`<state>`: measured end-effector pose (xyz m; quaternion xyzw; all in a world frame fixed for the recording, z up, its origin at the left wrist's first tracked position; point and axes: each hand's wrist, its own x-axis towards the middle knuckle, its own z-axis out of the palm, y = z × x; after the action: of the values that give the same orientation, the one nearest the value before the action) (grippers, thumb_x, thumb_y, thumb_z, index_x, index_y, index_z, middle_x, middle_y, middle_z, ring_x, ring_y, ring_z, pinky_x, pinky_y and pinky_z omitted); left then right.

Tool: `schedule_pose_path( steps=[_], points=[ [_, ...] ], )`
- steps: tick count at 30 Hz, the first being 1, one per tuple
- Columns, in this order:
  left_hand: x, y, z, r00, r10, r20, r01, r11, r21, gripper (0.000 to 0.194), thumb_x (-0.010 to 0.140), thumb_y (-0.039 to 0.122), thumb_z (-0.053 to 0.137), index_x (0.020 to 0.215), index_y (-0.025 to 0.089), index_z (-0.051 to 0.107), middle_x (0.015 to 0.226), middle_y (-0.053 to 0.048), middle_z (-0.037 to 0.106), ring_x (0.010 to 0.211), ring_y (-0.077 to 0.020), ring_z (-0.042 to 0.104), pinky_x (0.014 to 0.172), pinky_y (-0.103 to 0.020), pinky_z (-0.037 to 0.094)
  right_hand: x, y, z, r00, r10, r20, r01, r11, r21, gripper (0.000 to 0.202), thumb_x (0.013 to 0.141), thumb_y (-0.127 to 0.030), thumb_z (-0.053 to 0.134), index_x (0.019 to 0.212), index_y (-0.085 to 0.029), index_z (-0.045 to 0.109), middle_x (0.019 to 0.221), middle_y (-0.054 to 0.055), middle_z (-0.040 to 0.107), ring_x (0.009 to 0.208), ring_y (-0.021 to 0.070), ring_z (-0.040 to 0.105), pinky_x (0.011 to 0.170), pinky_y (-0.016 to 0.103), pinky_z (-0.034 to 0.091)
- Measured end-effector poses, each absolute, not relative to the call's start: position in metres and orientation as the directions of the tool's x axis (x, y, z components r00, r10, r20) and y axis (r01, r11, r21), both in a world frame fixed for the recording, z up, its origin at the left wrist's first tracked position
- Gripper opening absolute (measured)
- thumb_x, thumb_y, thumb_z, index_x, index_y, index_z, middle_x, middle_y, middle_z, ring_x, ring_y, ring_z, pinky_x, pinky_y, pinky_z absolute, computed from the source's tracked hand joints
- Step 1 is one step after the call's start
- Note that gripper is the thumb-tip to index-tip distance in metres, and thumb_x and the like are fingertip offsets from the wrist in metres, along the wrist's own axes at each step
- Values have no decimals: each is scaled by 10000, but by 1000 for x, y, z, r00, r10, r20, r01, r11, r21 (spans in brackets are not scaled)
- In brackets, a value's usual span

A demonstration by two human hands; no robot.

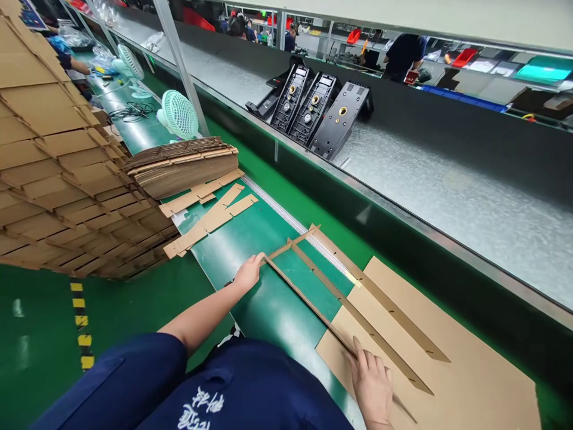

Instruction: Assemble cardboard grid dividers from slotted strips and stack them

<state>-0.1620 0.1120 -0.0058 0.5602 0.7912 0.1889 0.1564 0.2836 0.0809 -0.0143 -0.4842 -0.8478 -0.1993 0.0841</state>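
Three long slotted cardboard strips stand on edge side by side, joined at their far left ends by a short cardboard cross strip (298,239). My left hand (250,272) is closed on the corner where the nearest long cardboard strip (304,295) meets that cross strip. Farther along the same strip, my right hand (370,379) grips it between thumb and fingers. The middle strip (353,307) and the far strip (380,292) are untouched by either hand. Under their right part lies a flat cardboard sheet (487,370).
Loose slotted strips (210,224) and a thick cardboard stack (188,170) lie on the green table (250,304). A mint fan (179,113) stands behind. Tall stacked cardboard (58,149) rises at left. Black plastic parts (313,110) rest on the conveyor (447,179). Other people work beyond.
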Motion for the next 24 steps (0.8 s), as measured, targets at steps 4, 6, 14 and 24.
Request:
schedule_pose_path(
  steps=[4,6,14,24],
  points=[
    [-164,111,-8,-299,954,-23,840,274,468,525,899,93,341,1409,208,389,1131,-96,578,1011,-204,566,852,-299,451,282,79,-22,-527,802,281,850,502,161,267,963,-272,422,915,-227,680,875,54,657,850,216,542,696,352,334],
    [-164,110,-9,-287,958,-11,847,259,463,575,901,94,336,1457,240,325,1093,-77,584,997,-192,566,846,-290,452,283,79,-20,-515,819,253,855,512,85,282,970,-300,410,886,-233,670,882,53,652,904,221,543,720,349,345],
    [-164,110,-7,-272,962,-27,862,256,438,524,883,86,345,1377,242,424,1108,-74,596,1000,-188,579,867,-278,449,289,90,-12,-553,803,221,814,577,-60,268,967,-276,409,906,-258,669,869,38,639,919,194,548,729,320,355],
    [-163,111,8,-272,945,-180,874,321,364,601,837,78,393,1428,181,349,1179,-157,615,1037,-234,616,892,-337,461,273,90,-9,-419,883,213,895,441,-66,246,945,-224,422,944,-253,667,885,61,626,977,225,510,787,362,324]
  ],
)
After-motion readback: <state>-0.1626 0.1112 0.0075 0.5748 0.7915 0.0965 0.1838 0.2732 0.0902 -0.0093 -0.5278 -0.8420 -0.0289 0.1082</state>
